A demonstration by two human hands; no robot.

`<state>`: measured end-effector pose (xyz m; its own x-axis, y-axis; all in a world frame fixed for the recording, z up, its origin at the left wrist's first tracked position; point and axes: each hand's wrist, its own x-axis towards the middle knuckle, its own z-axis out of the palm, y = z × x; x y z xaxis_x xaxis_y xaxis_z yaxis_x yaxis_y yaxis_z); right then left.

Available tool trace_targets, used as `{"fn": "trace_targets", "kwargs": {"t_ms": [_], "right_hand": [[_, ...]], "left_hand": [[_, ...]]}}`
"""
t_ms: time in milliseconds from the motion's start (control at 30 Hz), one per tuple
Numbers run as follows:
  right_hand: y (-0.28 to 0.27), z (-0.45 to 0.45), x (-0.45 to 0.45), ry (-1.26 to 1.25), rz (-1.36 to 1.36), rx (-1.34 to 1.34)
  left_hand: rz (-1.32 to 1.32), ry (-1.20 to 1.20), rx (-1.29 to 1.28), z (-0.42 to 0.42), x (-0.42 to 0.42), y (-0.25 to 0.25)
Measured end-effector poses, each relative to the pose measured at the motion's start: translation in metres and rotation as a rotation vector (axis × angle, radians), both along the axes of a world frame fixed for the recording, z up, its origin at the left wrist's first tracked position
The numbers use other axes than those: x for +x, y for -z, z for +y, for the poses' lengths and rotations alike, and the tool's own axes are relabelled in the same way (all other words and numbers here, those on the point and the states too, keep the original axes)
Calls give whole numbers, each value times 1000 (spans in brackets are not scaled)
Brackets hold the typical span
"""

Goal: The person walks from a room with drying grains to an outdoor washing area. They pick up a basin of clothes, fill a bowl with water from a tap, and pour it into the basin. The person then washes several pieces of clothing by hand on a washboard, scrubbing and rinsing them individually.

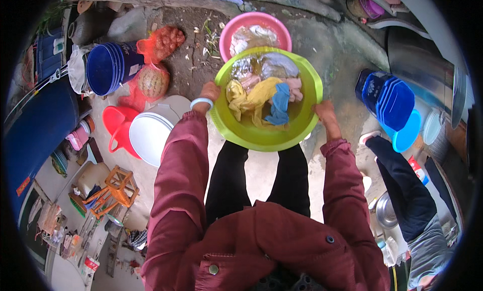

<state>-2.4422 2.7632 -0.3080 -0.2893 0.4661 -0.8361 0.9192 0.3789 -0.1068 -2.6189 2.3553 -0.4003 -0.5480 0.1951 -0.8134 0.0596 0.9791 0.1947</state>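
Note:
A green plastic basin (264,140) holds water and wet cloths: a yellow cloth (260,95), a blue cloth (280,104), pink cloth and pale cloth. My left hand (209,94), with a light bangle at the wrist, grips the basin's left rim. My right hand (325,111) grips the rim on the opposite side. Both hands' fingertips are partly hidden at the rim. Beyond the green basin, partly covered by it in this view, is a pink basin (283,28) with white cloths in water.
At the left are stacked blue buckets (113,66), a net bag of round produce (166,42), a netted melon (153,81), a white bucket (151,134) and a red plastic container (117,121). At the right, another person (407,189) is near stacked blue basins (392,98).

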Motion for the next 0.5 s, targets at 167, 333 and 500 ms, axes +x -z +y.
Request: {"fn": "trace_targets", "kwargs": {"t_ms": [167, 333, 500], "right_hand": [[2, 11, 13, -129, 124, 63], [-16, 14, 28, -108, 238, 95], [-29, 18, 43, 8, 249, 148]], "left_hand": [[-9, -234, -23, 24, 9, -37], [112, -303, 106, 27, 23, -52], [153, -273, 158, 58, 13, -96]]}}
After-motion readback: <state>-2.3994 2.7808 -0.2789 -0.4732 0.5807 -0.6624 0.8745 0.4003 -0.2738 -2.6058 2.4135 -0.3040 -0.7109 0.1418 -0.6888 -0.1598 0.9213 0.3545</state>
